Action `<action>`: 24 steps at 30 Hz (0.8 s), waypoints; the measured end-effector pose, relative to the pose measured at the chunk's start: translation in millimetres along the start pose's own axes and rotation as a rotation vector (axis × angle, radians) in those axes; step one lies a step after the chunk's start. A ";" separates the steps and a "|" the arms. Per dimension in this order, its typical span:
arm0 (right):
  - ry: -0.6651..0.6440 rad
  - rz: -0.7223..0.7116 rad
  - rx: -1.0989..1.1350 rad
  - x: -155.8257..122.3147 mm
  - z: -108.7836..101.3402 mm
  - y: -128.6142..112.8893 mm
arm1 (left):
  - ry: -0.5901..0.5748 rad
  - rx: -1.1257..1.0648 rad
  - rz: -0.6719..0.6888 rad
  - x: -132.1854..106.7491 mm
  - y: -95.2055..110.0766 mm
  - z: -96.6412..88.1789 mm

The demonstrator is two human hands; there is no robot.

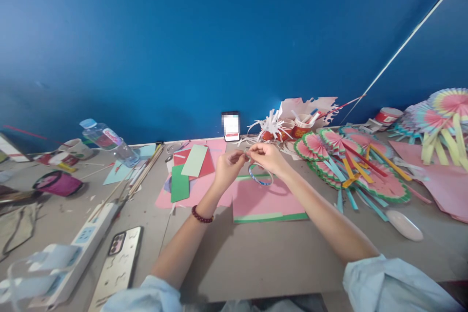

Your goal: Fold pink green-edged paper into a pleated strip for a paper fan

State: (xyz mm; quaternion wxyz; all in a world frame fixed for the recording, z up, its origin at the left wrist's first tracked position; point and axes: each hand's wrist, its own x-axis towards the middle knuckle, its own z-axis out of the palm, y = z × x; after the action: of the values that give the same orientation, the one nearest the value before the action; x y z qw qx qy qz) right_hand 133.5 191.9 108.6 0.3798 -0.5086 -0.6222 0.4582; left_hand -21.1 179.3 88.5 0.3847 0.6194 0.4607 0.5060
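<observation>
My left hand point(230, 165) and my right hand point(268, 158) meet above the table, thumbs and fingertips pinched close together. From my right hand hangs a thin roll of tape point(259, 182), a ring with blue and white print. What the left fingertips pinch is too small to make out; it may be the tape's end. Under both hands lies a pink paper sheet point(270, 204) with green strips point(294, 216) along its near edge. To the left are a dark green paper piece point(180, 185), a light green one point(194, 160) and a red sheet point(208, 165).
Several watermelon-patterned paper fans point(387, 180) spread at right, near a white computer mouse point(404, 225). Paper cups point(303, 126) and a lit phone point(231, 126) stand by the blue wall. At left are a tilted bottle point(109, 141), a power strip point(86, 236) and another phone point(119, 263).
</observation>
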 end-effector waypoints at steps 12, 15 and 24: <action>0.017 -0.035 0.009 -1.4 -0.8 -1.5 | -0.048 0.006 0.066 -2.3 3.8 -2.6; 0.005 -0.052 0.010 -1.7 -0.5 -0.9 | -0.025 0.004 0.051 -2.0 4.7 -2.0; -0.033 -0.022 0.056 -0.1 3.4 2.6 | 0.081 -0.010 0.019 -1.0 5.3 -1.2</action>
State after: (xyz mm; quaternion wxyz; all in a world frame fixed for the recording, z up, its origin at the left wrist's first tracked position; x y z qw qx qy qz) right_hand 131.1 191.4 105.1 0.3884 -0.4833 -0.6208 0.4797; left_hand -21.4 176.8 93.5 0.3640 0.6009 0.4674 0.5366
